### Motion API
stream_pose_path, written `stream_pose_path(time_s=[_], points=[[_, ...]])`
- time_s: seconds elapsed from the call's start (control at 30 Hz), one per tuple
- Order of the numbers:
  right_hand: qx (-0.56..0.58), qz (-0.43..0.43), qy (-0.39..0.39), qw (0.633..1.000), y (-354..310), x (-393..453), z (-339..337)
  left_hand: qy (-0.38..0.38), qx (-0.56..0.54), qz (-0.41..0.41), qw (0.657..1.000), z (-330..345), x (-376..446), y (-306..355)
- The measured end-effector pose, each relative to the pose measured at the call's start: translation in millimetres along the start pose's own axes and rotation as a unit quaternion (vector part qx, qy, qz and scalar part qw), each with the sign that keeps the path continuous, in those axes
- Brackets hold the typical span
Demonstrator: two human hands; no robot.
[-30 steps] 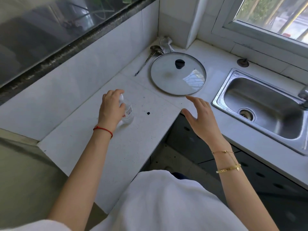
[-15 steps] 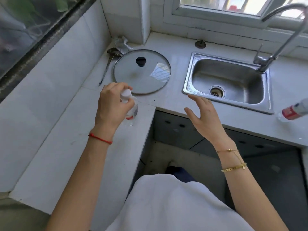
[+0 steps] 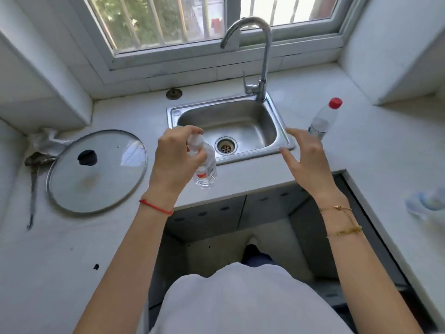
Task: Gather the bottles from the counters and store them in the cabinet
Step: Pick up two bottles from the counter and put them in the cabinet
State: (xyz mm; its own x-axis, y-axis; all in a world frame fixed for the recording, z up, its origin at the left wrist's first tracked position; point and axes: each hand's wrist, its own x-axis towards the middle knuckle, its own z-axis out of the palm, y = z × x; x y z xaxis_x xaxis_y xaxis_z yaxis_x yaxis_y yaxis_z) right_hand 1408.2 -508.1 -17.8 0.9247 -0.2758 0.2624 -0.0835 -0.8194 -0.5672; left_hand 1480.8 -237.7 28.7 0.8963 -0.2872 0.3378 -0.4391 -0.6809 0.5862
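Observation:
My left hand (image 3: 172,157) grips a small clear plastic bottle (image 3: 204,165) with a white cap and a red-marked label, held in the air over the counter's front edge by the sink. My right hand (image 3: 305,160) is spread with fingers apart and holds nothing, hovering at the sink's right front corner. Just beyond its fingertips stands a second clear bottle with a red cap (image 3: 323,119) on the counter right of the sink. The cabinet fronts (image 3: 216,213) below the counter are dark grey panels.
A steel sink (image 3: 281,141) with a tall faucet (image 3: 261,56) sits under the window. A glass pot lid (image 3: 101,179) lies left on the counter, with a ladle (image 3: 33,189) and crumpled bag behind it. A blurred pale object (image 3: 426,203) lies at the right edge.
My left hand lifted the small bottle off the left counter and carried it right, towards the sink. The view swung right, and my right hand moved close to the red-capped bottle.

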Motion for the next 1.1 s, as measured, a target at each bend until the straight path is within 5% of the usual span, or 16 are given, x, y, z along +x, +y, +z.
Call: stream_pose_path(time_s=[0.27, 0.57, 0.83, 1.1], points=[[-0.09, 0.061, 0.056, 0.992, 97.3, 84.5, -43.7, -0.037, -0.049, 0.034, 0.998, 82.3, 79.1, 56.4], [-0.099, 0.113, 0.003, 0.989, 151.7, 134.5, -41.6, -0.067, -0.066, 0.045, 0.995, 139.4, 124.6, 86.4], [-0.059, 0.139, 0.047, 0.987, 146.5, 136.3, -28.3, -0.11, -0.078, 0.07, 0.988, 149.8, 143.4, 79.7], [-0.03, 0.185, 0.201, 0.961, 89.6, 72.0, -41.0, -0.189, -0.085, 0.162, 0.965, 138.2, 144.2, 58.8]])
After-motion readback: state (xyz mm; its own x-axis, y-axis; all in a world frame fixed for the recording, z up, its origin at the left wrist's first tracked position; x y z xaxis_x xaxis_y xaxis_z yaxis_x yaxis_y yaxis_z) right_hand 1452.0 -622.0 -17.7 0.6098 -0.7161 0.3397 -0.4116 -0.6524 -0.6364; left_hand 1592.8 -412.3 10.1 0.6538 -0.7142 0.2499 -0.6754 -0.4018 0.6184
